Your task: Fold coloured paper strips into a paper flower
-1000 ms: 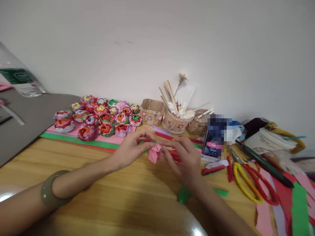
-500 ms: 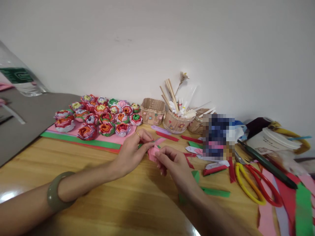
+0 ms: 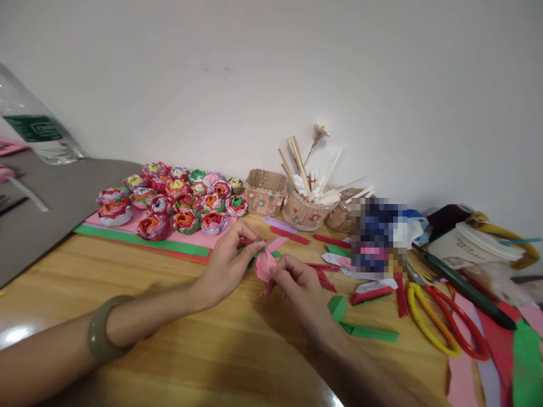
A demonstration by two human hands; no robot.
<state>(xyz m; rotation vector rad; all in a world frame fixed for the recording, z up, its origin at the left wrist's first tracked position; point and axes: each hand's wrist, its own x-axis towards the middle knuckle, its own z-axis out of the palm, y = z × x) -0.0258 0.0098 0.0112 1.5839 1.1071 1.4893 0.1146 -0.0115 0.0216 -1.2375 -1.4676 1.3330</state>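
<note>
Between my two hands is a small folded pink paper piece (image 3: 264, 264), held above the wooden table. My left hand (image 3: 235, 257) pinches its upper left side with thumb and fingertips, where a bit of green paper shows. My right hand (image 3: 297, 288) grips its lower right edge between thumb and curled fingers. A pink paper strip (image 3: 278, 245) sticks out just behind the piece. Beyond my left hand, many-coloured folded paper flowers (image 3: 186, 221) stand in rows on coloured sheets (image 3: 139, 240).
Three wooden baskets, one a bare-looking basket (image 3: 265, 195) and one holding sticks (image 3: 309, 212), stand along the wall. Folded paper strips (image 3: 369, 332) lie to the right, near red-and-yellow scissors (image 3: 436, 316) and a dark green-handled tool (image 3: 466, 288). A plastic bottle (image 3: 40, 127) leans at far left.
The pink paper piece has turned and shows more of its folded face. My right fingers have shifted slightly along its edge. The whole view has moved a little.
</note>
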